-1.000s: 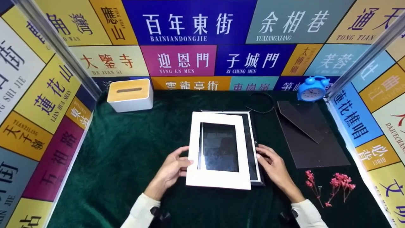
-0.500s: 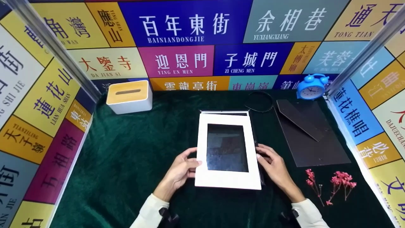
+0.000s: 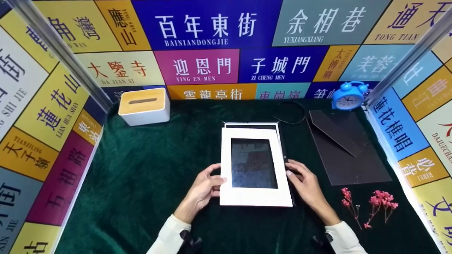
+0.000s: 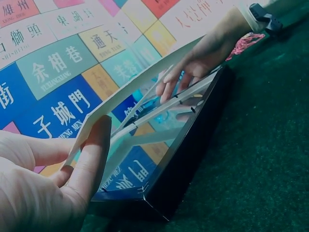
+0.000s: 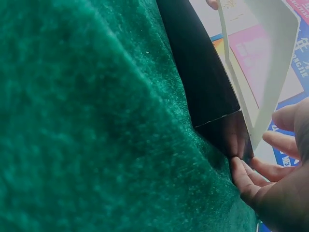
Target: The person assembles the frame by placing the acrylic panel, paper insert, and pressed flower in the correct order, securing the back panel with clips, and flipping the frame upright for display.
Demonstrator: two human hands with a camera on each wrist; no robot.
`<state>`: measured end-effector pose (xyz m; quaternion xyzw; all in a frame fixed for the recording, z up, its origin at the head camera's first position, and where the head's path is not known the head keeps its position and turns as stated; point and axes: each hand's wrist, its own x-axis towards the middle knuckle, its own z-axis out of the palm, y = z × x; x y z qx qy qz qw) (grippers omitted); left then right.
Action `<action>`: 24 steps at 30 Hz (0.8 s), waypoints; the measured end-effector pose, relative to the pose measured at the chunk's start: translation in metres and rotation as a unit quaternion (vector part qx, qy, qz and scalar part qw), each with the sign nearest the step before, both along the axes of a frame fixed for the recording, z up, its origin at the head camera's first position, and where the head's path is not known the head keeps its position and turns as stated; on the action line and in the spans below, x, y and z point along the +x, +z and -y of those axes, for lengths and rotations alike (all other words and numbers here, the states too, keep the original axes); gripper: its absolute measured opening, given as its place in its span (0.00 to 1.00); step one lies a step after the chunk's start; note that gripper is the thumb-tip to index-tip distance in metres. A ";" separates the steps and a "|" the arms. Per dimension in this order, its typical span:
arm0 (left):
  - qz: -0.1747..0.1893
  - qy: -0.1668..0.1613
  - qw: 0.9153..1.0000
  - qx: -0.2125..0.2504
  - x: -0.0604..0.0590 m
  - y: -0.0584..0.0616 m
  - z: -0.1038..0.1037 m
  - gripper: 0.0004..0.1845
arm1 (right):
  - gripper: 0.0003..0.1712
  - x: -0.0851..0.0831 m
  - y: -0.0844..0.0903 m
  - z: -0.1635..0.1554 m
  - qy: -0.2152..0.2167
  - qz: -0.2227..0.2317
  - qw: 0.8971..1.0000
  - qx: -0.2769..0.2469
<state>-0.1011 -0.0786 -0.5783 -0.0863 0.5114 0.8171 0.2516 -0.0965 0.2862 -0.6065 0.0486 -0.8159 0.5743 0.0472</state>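
Note:
A white picture mat (image 3: 254, 197) with a rectangular window lies tilted over a dark picture frame (image 4: 186, 154). Its near edge covers much of the frame, whose top edge shows beyond it in the head view. Through the window appears a dark, reflective surface. My left hand (image 3: 203, 187) pinches the mat's left edge between thumb and fingers, holding that side raised above the frame. On the other side, my right hand (image 3: 303, 181) touches the frame's outer side with loosely bent fingers; the right wrist view shows its fingertips (image 5: 236, 164) at a frame corner.
A black backing board (image 3: 353, 155) with a stand flap lies to the right, pink dried flowers (image 3: 383, 201) in front of it. Behind are a thin black loop (image 3: 290, 123), a blue alarm clock (image 3: 349, 97) and a tissue box (image 3: 144, 109). Green cloth (image 3: 148, 183) covers the table.
My left hand has moved right, carrying the mat across the frame; over the last half second the mat has shifted only slightly. My right hand has stayed at the frame's side.

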 end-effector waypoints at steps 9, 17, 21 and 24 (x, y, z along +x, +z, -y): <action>0.007 0.014 1.000 -0.009 -0.004 -0.004 -0.004 0.36 | 0.17 0.001 0.002 0.001 0.010 0.005 1.000 -0.003; -0.001 0.029 0.999 -0.020 -0.009 -0.004 -0.011 0.40 | 0.18 0.001 0.002 0.004 -0.003 0.004 1.000 -0.003; -0.010 0.035 0.999 -0.030 -0.010 -0.002 -0.013 0.44 | 0.18 0.001 0.003 0.006 -0.009 0.005 1.000 0.010; -0.021 0.033 0.998 -0.039 -0.012 -0.001 -0.015 0.45 | 0.19 0.001 0.004 0.008 -0.016 0.005 1.000 0.016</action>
